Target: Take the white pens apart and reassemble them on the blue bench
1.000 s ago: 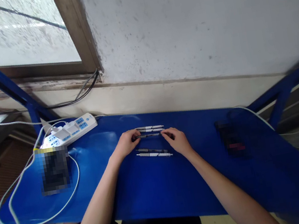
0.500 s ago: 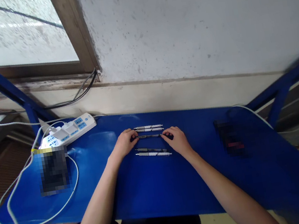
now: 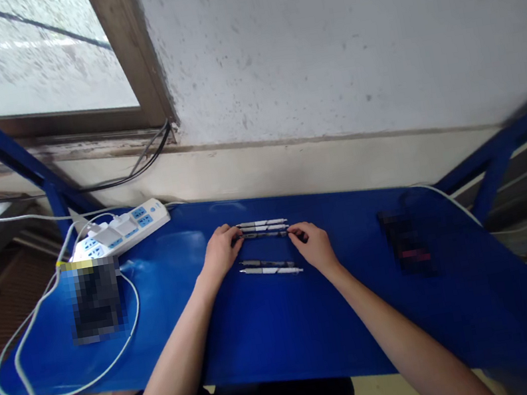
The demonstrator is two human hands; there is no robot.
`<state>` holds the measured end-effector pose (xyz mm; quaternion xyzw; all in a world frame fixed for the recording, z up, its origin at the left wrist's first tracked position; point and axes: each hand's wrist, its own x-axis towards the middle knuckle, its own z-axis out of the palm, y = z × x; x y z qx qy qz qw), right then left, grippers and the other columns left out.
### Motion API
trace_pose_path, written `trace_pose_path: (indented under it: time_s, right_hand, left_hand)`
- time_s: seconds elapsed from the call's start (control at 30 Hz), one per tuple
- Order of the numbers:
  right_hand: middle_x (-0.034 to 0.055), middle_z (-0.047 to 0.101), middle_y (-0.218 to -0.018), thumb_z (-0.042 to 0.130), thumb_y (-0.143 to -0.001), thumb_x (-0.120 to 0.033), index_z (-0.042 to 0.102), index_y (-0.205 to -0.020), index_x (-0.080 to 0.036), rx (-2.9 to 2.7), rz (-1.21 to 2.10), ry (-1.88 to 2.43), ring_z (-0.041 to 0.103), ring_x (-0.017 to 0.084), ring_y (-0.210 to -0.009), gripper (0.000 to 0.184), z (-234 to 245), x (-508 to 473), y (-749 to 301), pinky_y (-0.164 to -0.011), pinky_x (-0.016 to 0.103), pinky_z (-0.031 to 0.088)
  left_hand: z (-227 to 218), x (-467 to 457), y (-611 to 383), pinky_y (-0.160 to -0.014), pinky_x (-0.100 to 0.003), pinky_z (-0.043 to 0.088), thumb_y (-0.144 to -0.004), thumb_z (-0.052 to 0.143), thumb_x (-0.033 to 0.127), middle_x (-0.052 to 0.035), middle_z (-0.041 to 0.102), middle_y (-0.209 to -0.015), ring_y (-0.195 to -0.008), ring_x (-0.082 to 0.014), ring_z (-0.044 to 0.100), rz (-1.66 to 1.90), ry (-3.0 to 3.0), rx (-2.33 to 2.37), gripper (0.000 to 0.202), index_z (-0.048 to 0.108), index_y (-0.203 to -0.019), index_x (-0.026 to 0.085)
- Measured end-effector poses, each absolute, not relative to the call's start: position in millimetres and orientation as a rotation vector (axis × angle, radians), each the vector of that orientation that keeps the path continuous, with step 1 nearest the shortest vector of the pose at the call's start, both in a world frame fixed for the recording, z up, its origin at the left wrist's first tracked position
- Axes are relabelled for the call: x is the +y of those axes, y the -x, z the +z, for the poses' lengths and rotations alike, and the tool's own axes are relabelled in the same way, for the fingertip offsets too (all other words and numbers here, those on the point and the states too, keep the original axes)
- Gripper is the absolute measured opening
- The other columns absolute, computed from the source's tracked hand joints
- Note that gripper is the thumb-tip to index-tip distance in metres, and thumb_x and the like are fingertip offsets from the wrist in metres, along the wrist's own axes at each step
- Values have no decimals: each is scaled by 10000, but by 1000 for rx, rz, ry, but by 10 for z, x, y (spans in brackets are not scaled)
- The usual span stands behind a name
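A black pen (image 3: 264, 234) lies crosswise between my two hands. The left end is pinched in the fingertips of my left hand (image 3: 222, 251). Closed thumb and fingers of my right hand (image 3: 314, 244) are at its right end. Two white pens (image 3: 262, 224) lie side by side just beyond it, almost touching it. Closer to me, a dark pen (image 3: 267, 263) and another white pen (image 3: 270, 270) rest nearly parallel, with a strip of blue table between them and the black pen.
The pens are on a blue-covered table (image 3: 285, 328). At the back left sits a white power strip (image 3: 146, 222) with chargers, beside a blurred dark object (image 3: 96, 299) and a looping white cable (image 3: 18, 360). Another dark object (image 3: 405, 244) lies right. A wall (image 3: 322, 66) stands behind.
Both hands have slid the black pen away from me, up against the two white pens. The two nearer pens stay where they were.
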<state>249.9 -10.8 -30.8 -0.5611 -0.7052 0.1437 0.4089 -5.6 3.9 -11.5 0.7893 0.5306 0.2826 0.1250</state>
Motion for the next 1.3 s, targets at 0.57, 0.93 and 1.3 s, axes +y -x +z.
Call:
trace_pose_path:
  time_s: [0.57,0.93,1.3]
  right_hand:
    - [34,614,-822,568,-874,-249,643,-910,-208,-1972,602,1144,573,168,-747,93,-94,-235,-2356,-657,287,443]
    - [31,590,-835,612,-859,-238,626,-890,-220,-2130,636,1092,545,188,-848,39,-144,-279,-2315,-783,329,454]
    - [37,608,-817,595,-857,-216,644,-846,-214,-2128,614,1131,552,194,-827,50,-159,-253,-2320,-764,330,456]
  left_hand:
    - [27,-22,-11,-608,-242,357,-912,488,253,-11,563,-693,-623,-134,501,850,-2254,1411,199,578,-752,176]
    - [41,-30,-14,-609,-243,334,-930,457,320,-22,617,-702,-630,-138,539,684,-2293,1286,303,569,-685,181]
    - [37,-29,-12,-637,-244,364,-923,473,338,-28,633,-755,-680,-140,553,728,-2256,1240,280,617,-745,176]
